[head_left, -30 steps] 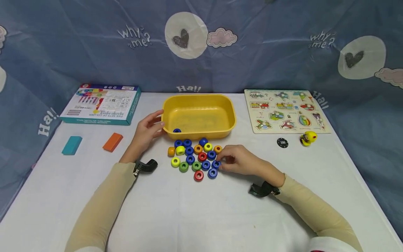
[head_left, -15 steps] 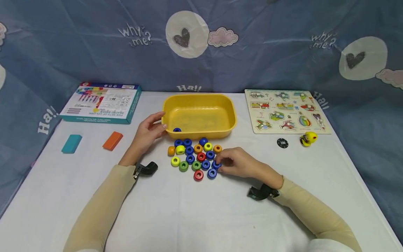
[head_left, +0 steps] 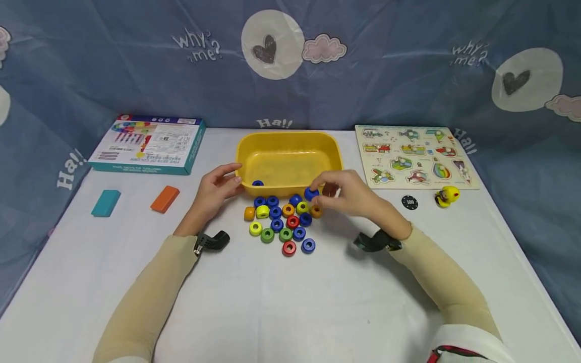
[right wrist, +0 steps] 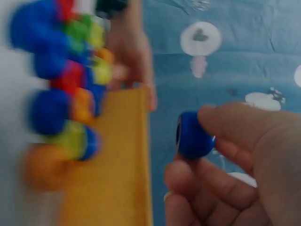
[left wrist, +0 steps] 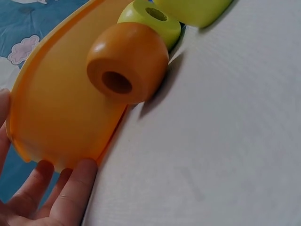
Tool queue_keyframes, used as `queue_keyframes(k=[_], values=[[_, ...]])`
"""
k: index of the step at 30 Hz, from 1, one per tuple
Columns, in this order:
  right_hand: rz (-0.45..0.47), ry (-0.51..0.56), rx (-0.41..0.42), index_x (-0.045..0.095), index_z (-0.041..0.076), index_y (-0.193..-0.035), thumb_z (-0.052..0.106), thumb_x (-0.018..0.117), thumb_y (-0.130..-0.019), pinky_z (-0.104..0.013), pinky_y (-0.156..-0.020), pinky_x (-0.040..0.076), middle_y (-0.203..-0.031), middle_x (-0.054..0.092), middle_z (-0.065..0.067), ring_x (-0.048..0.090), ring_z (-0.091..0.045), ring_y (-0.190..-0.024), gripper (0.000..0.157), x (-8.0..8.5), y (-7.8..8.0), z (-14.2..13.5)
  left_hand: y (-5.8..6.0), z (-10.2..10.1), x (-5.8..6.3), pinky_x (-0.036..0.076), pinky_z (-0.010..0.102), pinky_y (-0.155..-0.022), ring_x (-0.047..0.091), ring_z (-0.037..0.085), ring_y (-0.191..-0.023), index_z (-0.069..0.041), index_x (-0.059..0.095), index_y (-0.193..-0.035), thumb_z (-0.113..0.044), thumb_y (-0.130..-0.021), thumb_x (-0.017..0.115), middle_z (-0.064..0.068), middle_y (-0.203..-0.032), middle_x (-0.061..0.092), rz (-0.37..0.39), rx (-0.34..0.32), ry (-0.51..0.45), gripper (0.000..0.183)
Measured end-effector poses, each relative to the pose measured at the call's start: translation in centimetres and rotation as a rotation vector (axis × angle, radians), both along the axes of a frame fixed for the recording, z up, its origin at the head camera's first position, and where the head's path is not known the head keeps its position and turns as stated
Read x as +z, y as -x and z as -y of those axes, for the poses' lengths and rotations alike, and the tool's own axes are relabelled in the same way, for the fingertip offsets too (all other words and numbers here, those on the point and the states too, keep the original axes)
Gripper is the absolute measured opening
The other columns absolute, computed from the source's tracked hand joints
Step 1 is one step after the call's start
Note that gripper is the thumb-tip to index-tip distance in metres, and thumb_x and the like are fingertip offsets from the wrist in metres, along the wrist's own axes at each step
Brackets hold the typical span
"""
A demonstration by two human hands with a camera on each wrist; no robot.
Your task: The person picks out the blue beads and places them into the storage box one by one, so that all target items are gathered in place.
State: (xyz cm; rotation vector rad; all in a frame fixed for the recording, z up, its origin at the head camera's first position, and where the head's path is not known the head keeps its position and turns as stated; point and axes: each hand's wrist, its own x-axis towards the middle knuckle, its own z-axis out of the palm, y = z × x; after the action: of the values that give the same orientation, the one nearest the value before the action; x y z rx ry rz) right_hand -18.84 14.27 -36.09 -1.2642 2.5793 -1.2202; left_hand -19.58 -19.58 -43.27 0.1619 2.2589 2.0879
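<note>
My right hand (head_left: 342, 191) pinches a blue bead (head_left: 311, 193) between thumb and fingertips, just above the near right rim of a yellow plastic basin (head_left: 290, 191). In the right wrist view the bead (right wrist: 194, 135) shows its hole facing left. My left hand (head_left: 217, 187) rests against the basin's left end, fingertips touching its outer wall (left wrist: 61, 132) in the left wrist view. One blue bead (head_left: 257, 183) lies inside the basin, near its front left corner. Several blue, yellow, orange, green and red beads (head_left: 292, 222) lie in a loose cluster before the basin.
A flat toy box (head_left: 147, 143) lies at the back left, with a teal block (head_left: 106, 203) and an orange block (head_left: 165, 199) before it. To the right are a wooden picture puzzle (head_left: 413, 156), a black chip (head_left: 409, 202) and a yellow duck figure (head_left: 447, 196). A blue printed cloth hangs behind.
My right hand has lifted a blue bead from the right side of the cluster and carried it up and away toward the basin's rim. The left hand has stayed at the basin.
</note>
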Motion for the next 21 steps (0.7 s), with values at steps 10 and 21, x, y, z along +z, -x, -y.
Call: queue_keyframes(k=[10,21], values=[[0.265,-0.351,-0.078,0.067,0.008,-0.114,0.011,0.071,-0.087,-0.030,-0.093,0.056,-0.112,0.069,-0.007,0.062,-0.019,-0.099,0.027,-0.2,8.1,9.4,0.1,0.1,0.3,0.057,0.024,-0.089,0.058,0.024,-0.120,-0.005,0.049,-0.139,-0.020,-0.097,0.061,0.012,-0.146,0.044,0.004,-0.011,-0.007,0.047],[0.236,-0.223,-0.091,0.066,0.006,-0.116,0.016,0.066,-0.091,-0.028,-0.087,0.056,-0.110,0.068,-0.006,0.061,-0.018,-0.092,0.026,-1.7,7.5,10.7,-0.1,-0.1,0.0,0.057,0.023,-0.088,0.054,0.031,-0.127,-0.005,0.049,-0.139,-0.022,-0.096,0.061,0.009,-0.147,0.044,0.009,-0.006,-0.002,0.048]])
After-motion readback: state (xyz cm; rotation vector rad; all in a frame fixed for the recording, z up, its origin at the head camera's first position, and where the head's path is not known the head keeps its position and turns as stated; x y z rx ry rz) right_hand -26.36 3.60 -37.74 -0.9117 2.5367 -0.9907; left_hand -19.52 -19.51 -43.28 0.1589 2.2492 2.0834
